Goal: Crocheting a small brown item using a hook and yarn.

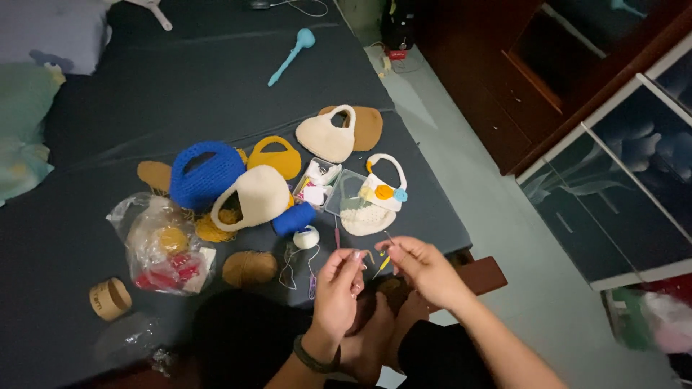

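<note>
Dark slate-blue padded matting covers the low surface I'm looking down on, with pale green floor and dark wooden cabinets off to the right. Both hands meet at the mat's near edge, above my bare feet.

My left hand, a dark band at its wrist, has thumb and forefinger pinched together at the tips; whatever sits between them is too thin for me to tell. My right hand is pinched too, on a small yellow piece with a thin needle-like shaft. That shaft runs on a slant, upper end away from me, and lies in the gap between the 2 hands, nearer the right fingers, just right of the left fingertips.

Just beyond the hands lie a small white yarn ball, a blue yarn roll and a clear plastic box. Farther out sit crocheted mini handbags: a blue one, a cream one, a mustard one. A clear plastic bag of supplies lies to the left.
</note>
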